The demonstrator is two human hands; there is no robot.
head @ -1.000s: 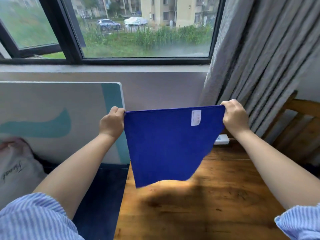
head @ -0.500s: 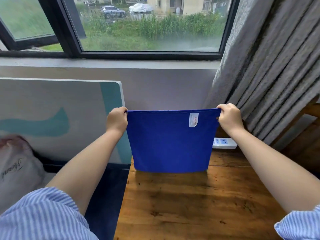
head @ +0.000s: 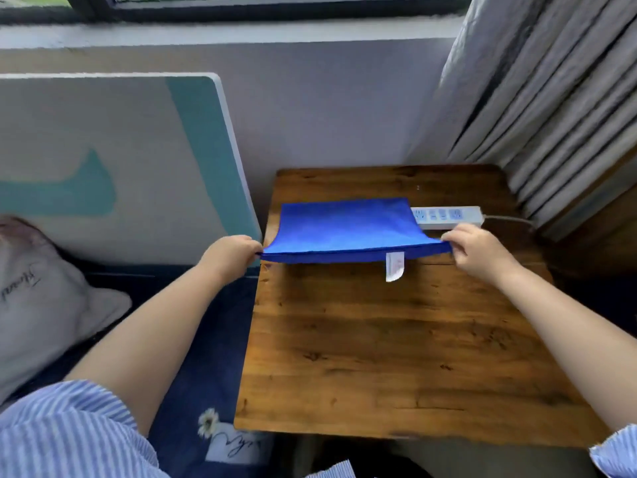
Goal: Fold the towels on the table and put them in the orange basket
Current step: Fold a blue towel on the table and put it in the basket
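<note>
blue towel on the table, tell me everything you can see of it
The blue towel is a plain, smooth, thin-looking cloth of deep blue. Its far part lies on the wooden table, the far right corner next to or over the end of a white power strip. The near edge is lifted and stretched taut: the left hand pinches its left corner, the right hand its right corner. A white label hangs from that near edge, towards the right.

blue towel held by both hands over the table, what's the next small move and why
Probably lower the near edge onto the brown wooden table. The flat blue cloth towel already lies on it at the far end, while the left hand and right hand pinch the near corners just above the surface.
</note>
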